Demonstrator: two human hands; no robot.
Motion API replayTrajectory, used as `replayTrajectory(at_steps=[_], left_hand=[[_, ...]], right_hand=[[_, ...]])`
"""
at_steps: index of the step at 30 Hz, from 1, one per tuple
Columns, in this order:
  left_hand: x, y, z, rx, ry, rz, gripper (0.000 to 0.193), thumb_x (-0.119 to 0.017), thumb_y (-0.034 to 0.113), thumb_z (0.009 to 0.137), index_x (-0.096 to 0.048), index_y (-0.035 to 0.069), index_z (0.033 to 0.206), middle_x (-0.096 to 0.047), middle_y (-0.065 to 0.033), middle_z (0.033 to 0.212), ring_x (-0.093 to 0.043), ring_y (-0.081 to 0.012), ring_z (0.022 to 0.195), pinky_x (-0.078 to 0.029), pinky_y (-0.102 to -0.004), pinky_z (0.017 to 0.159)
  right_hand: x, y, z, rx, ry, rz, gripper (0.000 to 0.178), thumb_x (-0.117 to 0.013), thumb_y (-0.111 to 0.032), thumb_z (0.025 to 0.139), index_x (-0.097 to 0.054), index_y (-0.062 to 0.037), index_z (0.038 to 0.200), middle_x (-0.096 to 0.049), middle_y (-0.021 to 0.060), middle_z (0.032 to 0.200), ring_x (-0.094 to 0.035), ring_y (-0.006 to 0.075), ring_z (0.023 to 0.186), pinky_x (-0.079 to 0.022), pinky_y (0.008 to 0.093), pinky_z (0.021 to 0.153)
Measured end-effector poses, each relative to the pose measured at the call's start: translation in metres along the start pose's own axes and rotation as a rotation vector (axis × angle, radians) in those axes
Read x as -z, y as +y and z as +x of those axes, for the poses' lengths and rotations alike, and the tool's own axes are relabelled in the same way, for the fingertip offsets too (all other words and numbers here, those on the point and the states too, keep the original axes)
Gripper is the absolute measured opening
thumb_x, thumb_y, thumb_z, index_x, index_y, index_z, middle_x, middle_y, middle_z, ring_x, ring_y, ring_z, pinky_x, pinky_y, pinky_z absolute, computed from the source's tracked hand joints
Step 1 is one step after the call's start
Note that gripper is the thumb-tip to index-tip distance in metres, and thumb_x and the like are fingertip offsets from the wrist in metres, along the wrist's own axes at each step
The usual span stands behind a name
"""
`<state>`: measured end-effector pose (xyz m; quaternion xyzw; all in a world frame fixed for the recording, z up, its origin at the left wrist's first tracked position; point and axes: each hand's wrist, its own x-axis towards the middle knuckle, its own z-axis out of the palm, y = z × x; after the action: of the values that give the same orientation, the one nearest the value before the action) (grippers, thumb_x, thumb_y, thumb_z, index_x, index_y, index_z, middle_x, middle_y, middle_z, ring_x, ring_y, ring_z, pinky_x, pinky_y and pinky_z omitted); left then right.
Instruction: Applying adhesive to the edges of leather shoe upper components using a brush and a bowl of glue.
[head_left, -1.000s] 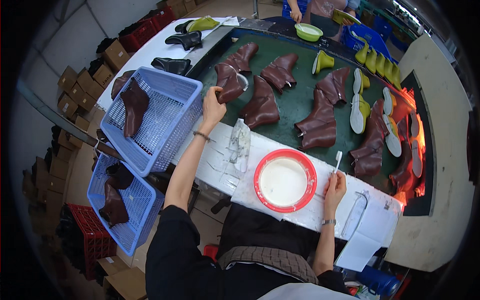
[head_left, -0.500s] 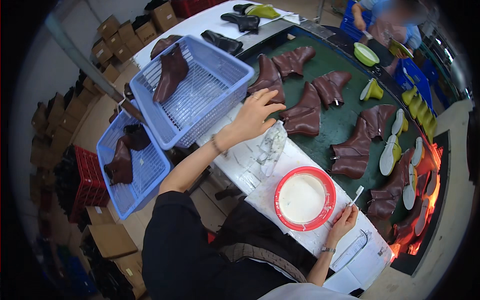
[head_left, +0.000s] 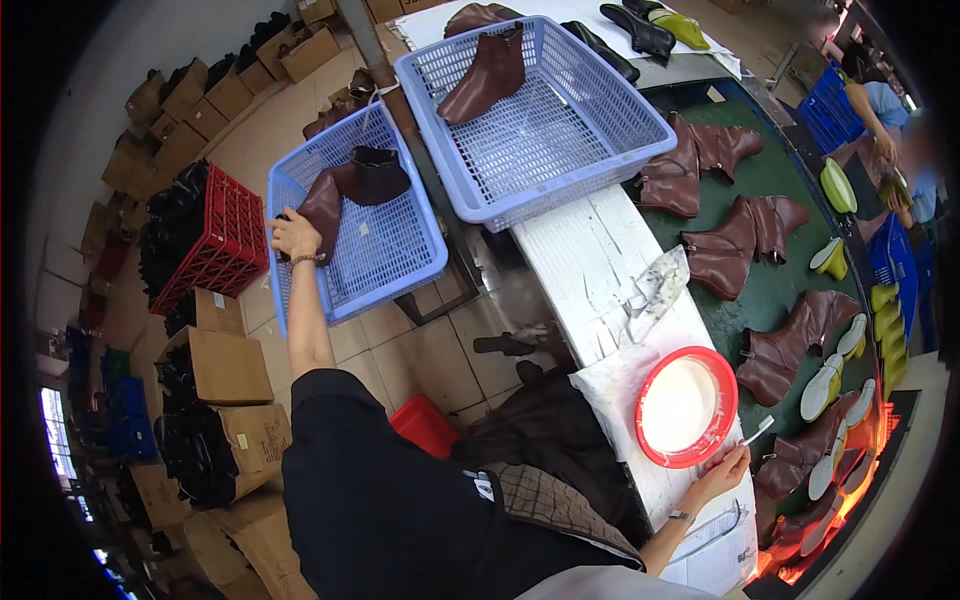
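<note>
Left hand reaches far out to the lower blue basket on the floor side and grips a brown boot lying at its left edge. Right hand rests on the white bench — well apart from the boot — pinching a thin white brush beside the red bowl.
</note>
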<state>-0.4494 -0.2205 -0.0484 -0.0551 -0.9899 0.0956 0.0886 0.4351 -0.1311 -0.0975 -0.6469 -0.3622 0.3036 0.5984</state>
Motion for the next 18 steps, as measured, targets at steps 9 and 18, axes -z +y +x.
replayTrajectory(at_steps=[9,18], left_hand=[[0.005,-0.025,-0.017,-0.368,0.183,-0.248,0.044,-0.088,0.014,0.073,-0.075,0.011,0.115,-0.071,-0.0190,0.119,-0.070,-0.0387,0.106,-0.052,-0.0490,0.103],[0.066,-0.052,-0.089,-0.401,0.306,-1.298,0.034,-0.081,0.006,0.083,-0.076,0.005,0.117,-0.077,-0.0095,0.108,-0.070,-0.0175,0.099,-0.054,-0.0308,0.091]], right_hand=[[0.005,-0.003,-0.002,0.025,0.031,0.040,0.021,-0.058,-0.025,0.110,-0.064,-0.0052,0.113,-0.052,-0.0054,0.075,-0.039,0.0009,0.053,-0.028,0.0183,0.044],[0.031,-0.031,-0.009,0.084,-0.034,0.021,0.026,-0.057,-0.024,0.110,-0.065,-0.0020,0.121,-0.055,-0.0035,0.082,-0.045,0.0012,0.061,-0.035,0.0183,0.051]])
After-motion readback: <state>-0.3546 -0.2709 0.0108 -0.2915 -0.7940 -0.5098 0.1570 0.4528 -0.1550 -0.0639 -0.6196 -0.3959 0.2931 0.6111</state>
